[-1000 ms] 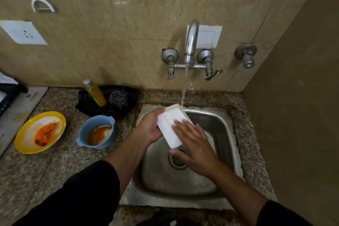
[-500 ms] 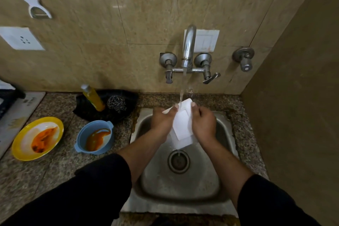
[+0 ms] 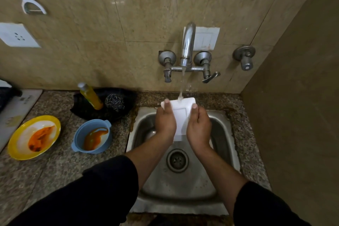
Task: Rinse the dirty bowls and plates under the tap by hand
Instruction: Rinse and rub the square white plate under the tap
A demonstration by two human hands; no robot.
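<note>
A white rectangular plate (image 3: 180, 117) is held upright over the steel sink (image 3: 222, 134), its top edge under the stream from the running tap (image 3: 187, 46). My left hand (image 3: 165, 121) grips its left edge and my right hand (image 3: 199, 124) grips its right edge, thumbs over the top corners. On the counter to the left sit a blue bowl (image 3: 92, 136) and a yellow-rimmed plate (image 3: 34, 136), both smeared with orange sauce.
A yellow soap bottle (image 3: 90, 96) and a steel scrubber (image 3: 114, 102) lie on a black cloth behind the blue bowl. A wall valve (image 3: 244, 58) sticks out right of the tap. A brown side wall closes the right. The sink drain (image 3: 177, 160) is uncovered.
The white plate went from tilted, with my right hand flat on its face, to upright between both hands. It has risen closer to the spout.
</note>
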